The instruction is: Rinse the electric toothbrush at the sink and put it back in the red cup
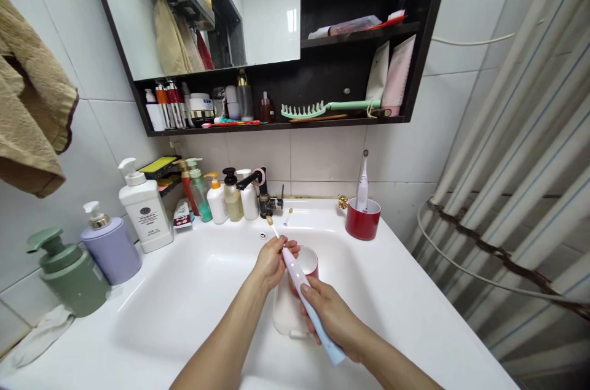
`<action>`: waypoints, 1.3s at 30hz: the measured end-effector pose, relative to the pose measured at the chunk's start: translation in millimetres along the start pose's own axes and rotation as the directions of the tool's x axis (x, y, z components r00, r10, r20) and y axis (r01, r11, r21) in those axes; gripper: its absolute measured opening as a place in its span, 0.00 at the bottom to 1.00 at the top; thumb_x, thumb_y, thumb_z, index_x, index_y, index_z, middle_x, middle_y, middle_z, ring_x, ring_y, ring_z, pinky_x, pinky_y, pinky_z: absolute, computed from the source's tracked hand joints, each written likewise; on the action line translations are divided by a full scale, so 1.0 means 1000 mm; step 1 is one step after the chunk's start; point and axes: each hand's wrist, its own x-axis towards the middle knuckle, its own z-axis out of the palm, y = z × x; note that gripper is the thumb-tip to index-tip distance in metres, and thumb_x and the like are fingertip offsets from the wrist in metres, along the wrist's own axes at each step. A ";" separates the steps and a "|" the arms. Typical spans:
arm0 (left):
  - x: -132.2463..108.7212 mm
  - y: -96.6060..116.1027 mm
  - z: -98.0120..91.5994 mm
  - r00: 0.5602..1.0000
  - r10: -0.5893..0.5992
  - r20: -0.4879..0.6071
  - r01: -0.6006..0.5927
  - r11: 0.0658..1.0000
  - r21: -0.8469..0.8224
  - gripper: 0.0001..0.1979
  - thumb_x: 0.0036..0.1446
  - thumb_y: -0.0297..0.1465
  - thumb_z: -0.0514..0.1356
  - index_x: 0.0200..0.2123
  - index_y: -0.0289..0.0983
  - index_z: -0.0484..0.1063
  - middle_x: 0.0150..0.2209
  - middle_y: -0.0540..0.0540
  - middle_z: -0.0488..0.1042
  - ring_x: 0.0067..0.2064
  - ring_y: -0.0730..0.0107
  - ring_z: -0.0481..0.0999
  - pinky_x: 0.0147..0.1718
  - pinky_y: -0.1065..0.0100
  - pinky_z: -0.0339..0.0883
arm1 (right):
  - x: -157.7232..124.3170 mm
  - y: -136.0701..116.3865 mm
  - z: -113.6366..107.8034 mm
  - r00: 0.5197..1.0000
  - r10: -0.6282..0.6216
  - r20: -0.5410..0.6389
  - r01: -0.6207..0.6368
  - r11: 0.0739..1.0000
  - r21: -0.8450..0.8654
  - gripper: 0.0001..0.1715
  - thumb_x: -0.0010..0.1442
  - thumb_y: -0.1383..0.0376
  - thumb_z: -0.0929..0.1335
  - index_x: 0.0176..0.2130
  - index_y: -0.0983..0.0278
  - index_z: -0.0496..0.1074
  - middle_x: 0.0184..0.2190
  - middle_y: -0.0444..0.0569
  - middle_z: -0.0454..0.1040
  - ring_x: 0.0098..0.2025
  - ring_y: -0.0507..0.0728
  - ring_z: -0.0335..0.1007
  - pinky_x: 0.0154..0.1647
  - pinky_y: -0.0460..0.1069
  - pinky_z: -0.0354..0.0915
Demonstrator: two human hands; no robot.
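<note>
My right hand (pixel 329 313) is wrapped round the handle of an electric toothbrush (pixel 308 301), which fades from pink to light blue and tilts up to the left over the sink. At its upper end, the fingers of my left hand (pixel 271 262) are closed round the base of the brush head (pixel 271 224), whose bristles look brownish. Behind and below my hands, a red cup (pixel 312 260) with a white inside is partly hidden. A whitish tray-like piece (pixel 286 311) lies in the sink under them. Another small brush head (pixel 288 217) rests on the back ledge.
The white sink (pixel 193 292) surrounds my hands, with a black faucet (pixel 262 190) behind. A red cup (pixel 363 221) on the right ledge holds another electric toothbrush (pixel 363 184). Several pump bottles (pixel 146 209) line the left side. A dark mirror cabinet (pixel 359 123) hangs above.
</note>
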 end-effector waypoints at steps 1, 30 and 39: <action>-0.001 -0.001 0.001 1.000 -0.001 0.016 0.000 1.000 0.016 0.04 0.47 0.25 0.50 0.22 0.33 0.59 0.19 0.46 0.68 0.22 0.74 0.69 0.25 0.71 0.63 | 0.000 -0.001 -0.001 0.999 -0.029 -0.026 0.028 0.999 -0.036 0.15 0.49 0.56 0.56 0.32 0.64 0.57 0.19 0.40 0.58 0.14 0.44 0.54 0.11 0.41 0.51; -0.006 0.000 0.006 0.991 -0.041 0.128 0.026 0.993 0.119 0.06 0.46 0.29 0.50 0.21 0.33 0.58 0.18 0.47 0.68 0.20 0.75 0.68 0.24 0.70 0.62 | -0.003 -0.007 -0.001 0.996 0.009 0.088 -0.021 0.989 0.146 0.17 0.49 0.52 0.55 0.32 0.63 0.55 0.19 0.39 0.57 0.14 0.44 0.51 0.11 0.41 0.50; -0.008 -0.004 0.010 0.999 -0.028 0.039 0.017 0.965 0.261 0.06 0.47 0.30 0.49 0.22 0.33 0.58 0.17 0.49 0.67 0.19 0.75 0.67 0.19 0.73 0.60 | 0.003 -0.001 0.000 0.995 -0.085 -0.057 0.083 0.996 -0.034 0.16 0.50 0.56 0.56 0.36 0.64 0.57 0.17 0.38 0.56 0.13 0.44 0.51 0.12 0.41 0.50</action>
